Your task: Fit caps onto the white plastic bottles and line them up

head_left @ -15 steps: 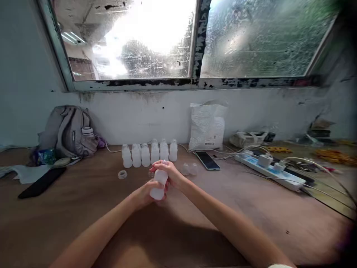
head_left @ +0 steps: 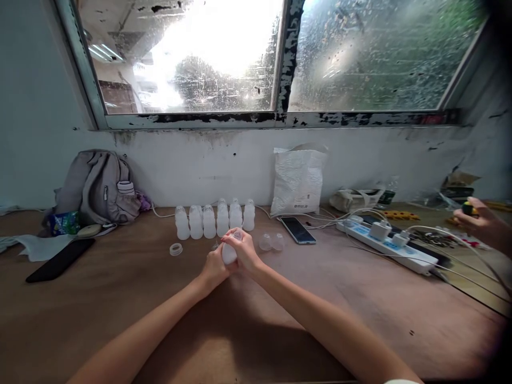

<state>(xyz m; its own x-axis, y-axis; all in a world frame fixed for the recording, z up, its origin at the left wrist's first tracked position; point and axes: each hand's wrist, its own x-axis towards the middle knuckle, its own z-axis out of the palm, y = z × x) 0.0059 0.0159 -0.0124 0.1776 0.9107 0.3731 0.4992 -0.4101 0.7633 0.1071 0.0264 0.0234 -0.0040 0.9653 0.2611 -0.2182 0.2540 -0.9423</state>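
**Both hands closed on one small bottle at mid-table**

At the left end of the wooden table [head_left: 100, 298] we see a grey backpack [head_left: 96, 186] against the wall and a dark phone-like slab [head_left: 60, 260] lying flat in front of it. Moving right, a loose clear cap [head_left: 175, 249] sits by itself, just before a row of small white bottles [head_left: 214, 218] standing upright near the wall. Just in front of that row our left hand [head_left: 214, 266] wraps the lower body of a white bottle [head_left: 229, 253], while our right hand [head_left: 245, 250] closes over its top; the bottle is lifted just off the table, between the two palms. We judge this to be the capping or twisting step, with the right fingers working at the neck; whether the cap is seated we cannot tell. The next move would call for a steady left grip and a firm turn. Further right lie two clear caps [head_left: 271, 242], a smartphone [head_left: 297, 230], a white bag [head_left: 298, 181], a power strip [head_left: 386, 245], and another person's hand [head_left: 482, 221] at the far edge.
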